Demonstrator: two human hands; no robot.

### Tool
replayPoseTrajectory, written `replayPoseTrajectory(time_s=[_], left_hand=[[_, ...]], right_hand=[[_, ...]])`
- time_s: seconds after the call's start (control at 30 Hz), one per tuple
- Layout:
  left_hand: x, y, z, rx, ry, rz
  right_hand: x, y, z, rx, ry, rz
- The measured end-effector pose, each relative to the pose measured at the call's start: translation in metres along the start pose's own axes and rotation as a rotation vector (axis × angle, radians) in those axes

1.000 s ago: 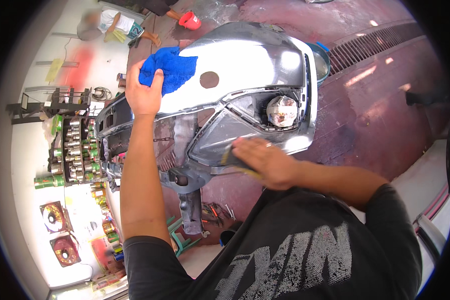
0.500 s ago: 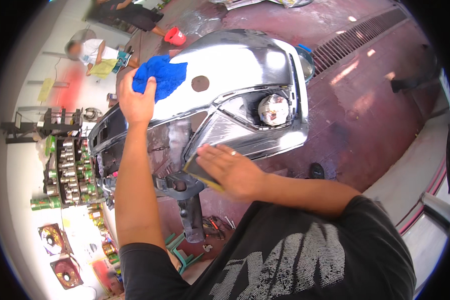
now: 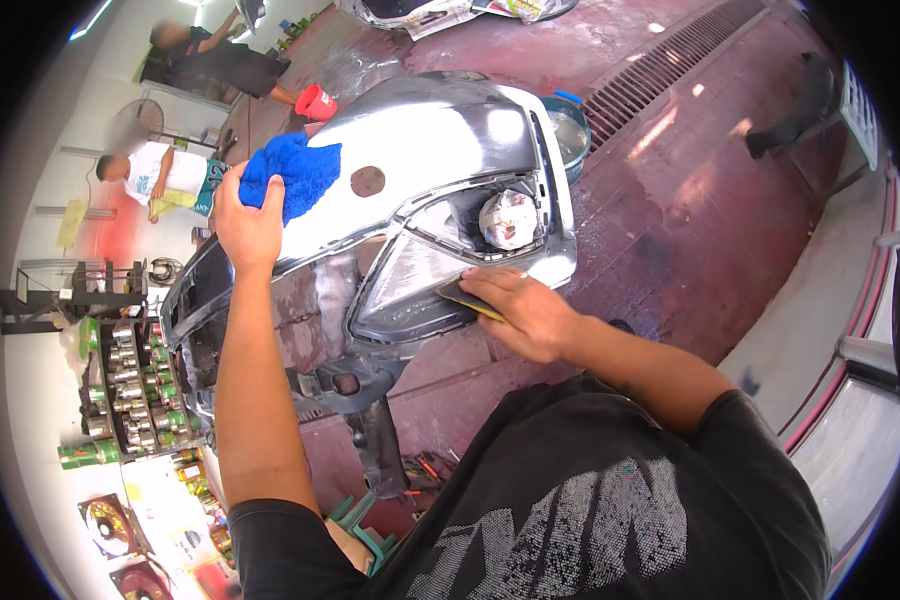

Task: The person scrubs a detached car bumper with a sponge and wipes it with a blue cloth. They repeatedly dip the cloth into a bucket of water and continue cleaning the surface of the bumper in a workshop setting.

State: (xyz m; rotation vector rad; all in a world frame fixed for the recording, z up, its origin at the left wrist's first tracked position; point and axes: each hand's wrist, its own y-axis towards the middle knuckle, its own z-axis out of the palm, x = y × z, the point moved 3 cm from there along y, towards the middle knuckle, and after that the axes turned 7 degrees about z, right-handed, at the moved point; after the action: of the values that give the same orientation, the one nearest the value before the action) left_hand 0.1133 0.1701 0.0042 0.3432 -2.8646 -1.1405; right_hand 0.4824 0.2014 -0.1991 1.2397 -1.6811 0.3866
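A car bumper [image 3: 435, 135], glossy and partly wet-looking on top, stands in front of me. My left hand [image 3: 248, 228] is closed on a blue cloth [image 3: 298, 175], which rests on the bumper's upper left surface. Lower down, my right hand [image 3: 532, 315] presses a dark sanding sheet [image 3: 473, 301] with a yellowish edge against the lower corner, below the lamp opening. The fingers lie over the sheet and hide part of it. A ball of crumpled paper or tape [image 3: 508, 220] sits in the round opening. The scuffed triangular panel [image 3: 410, 270] looks dull and whitish.
A red bucket [image 3: 316, 103] stands beyond the bumper, and a blue-rimmed tub [image 3: 568, 135] is at its right. A floor grate [image 3: 670, 70] runs behind. Two people [image 3: 175, 180] are at the far left. Shelves of cans [image 3: 135, 380] line the left; a green stool [image 3: 365, 530] is below.
My right hand has slid the sanding sheet rightward along the bumper's lower part. My left hand keeps its hold on the cloth. The whole view has shifted slightly.
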Motion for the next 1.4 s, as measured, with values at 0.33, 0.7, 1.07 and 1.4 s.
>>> replayPoseTrajectory(time_s=[0.33, 0.7, 1.07, 1.4], left_hand=[[-0.005, 0.0, -0.003, 0.03, -0.03, -0.039], [-0.003, -0.002, -0.002, 0.027, -0.025, -0.036], [-0.005, -0.001, -0.002, 0.042, -0.017, -0.049], [0.005, -0.007, 0.0, 0.01, -0.025, -0.033]], right_hand=[[-0.006, -0.004, -0.005, 0.05, -0.014, -0.06], [0.006, -0.007, 0.012, -0.035, -0.126, -0.054], [-0.004, -0.004, 0.004, -0.124, 0.039, 0.08], [0.023, 0.047, -0.001, -0.155, 0.175, 0.052]])
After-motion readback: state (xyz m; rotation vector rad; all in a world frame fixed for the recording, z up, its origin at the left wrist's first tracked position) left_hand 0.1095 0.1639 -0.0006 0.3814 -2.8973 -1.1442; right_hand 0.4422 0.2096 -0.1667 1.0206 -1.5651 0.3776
